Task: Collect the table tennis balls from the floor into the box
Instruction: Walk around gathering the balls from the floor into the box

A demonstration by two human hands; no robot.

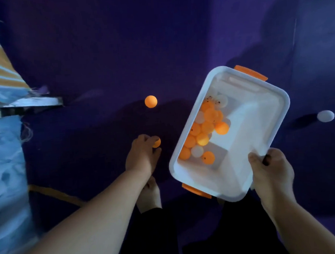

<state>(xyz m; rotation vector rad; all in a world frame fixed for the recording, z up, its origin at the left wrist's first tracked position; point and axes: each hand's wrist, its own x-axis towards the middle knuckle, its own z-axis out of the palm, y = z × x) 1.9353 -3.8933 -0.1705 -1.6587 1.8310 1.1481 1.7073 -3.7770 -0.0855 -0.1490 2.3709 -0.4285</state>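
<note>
The left arm reaches forward and down. The left hand [143,155] is back-up, fingers curled, apparently pinching an orange ball [157,143]. The right hand [271,169] grips the box [250,121] at its near corner, thumb over the rim.

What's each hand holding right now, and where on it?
Left hand pinches an orange ball at its fingertips. Right hand grips the white box by its rim, near the closest corner.

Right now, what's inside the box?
The box holds a heap of orange balls and a few white balls, bunched along one long wall. The rest of its floor is bare. Anything under the heap is covered.
</note>
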